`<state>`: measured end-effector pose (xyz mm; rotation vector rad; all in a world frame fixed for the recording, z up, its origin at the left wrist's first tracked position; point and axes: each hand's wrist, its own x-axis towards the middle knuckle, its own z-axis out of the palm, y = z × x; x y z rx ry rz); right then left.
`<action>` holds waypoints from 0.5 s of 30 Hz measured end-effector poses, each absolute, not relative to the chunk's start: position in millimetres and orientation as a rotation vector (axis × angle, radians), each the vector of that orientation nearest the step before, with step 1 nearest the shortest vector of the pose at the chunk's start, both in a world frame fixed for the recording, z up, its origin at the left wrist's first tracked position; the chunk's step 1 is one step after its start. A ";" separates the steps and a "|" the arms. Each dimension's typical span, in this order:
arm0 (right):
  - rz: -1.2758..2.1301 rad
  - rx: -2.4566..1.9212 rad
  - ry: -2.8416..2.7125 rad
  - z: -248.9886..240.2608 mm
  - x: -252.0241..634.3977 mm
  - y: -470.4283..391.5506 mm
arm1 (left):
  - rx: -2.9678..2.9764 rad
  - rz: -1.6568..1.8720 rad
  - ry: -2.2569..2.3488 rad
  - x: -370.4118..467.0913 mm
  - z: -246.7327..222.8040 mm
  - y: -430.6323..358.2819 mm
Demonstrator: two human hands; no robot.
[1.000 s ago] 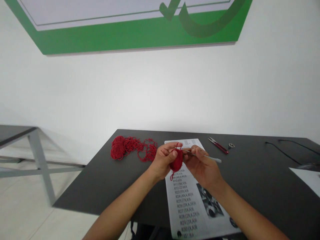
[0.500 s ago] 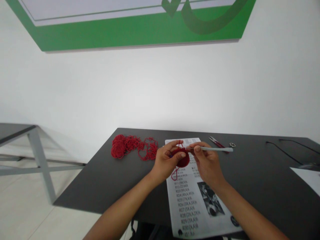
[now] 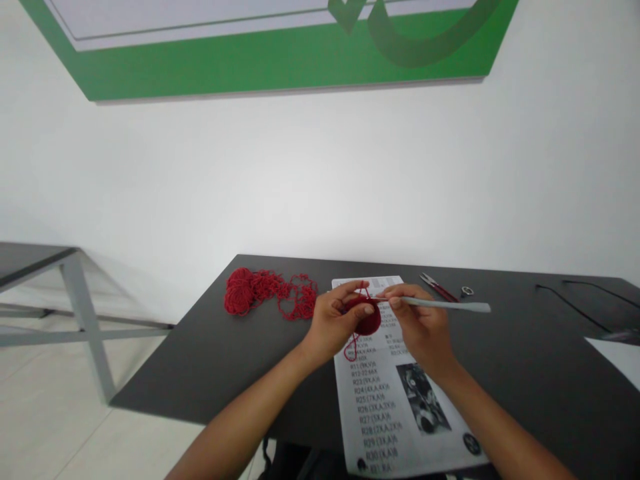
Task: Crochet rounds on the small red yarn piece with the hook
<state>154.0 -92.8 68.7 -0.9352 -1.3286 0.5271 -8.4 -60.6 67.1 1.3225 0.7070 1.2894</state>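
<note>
A round piece of red crochet work (image 3: 369, 321) is pinched in my left hand (image 3: 327, 325), thumb across its front. Red yarn runs up over the raised left forefinger, and a loose loop of yarn (image 3: 351, 348) hangs below the piece. My right hand (image 3: 423, 327) grips a crochet hook (image 3: 445, 305) with a pale grey handle that points out to the right. The hook's thin metal shaft reaches to the top edge of the red piece; its tip is too small to make out.
Beneath my hands lies a printed pattern sheet (image 3: 373, 407) on the dark table (image 3: 270, 373). A tangled heap of red yarn (image 3: 243, 291) sits at the left. Small scissors (image 3: 440, 287), a metal ring (image 3: 467, 291), eyeglasses (image 3: 575, 307) and white paper (image 3: 617, 360) lie to the right.
My right hand has shifted slightly right, drawing the crochet hook outward from the red piece, and its handle tilts lower. My left hand keeps its hold.
</note>
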 end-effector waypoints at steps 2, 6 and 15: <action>0.471 -0.908 -1.371 70.2 152.6 -93.9 | 1.328 1.296 0.732 -8.5 67.9 -60.9; 0.435 -0.885 -1.414 69.3 151.7 -94.1 | 1.322 1.302 0.747 -8.0 67.1 -61.0; 0.162 -0.854 -1.686 55.6 154.3 -92.5 | 1.721 1.465 0.857 -13.9 56.9 -59.1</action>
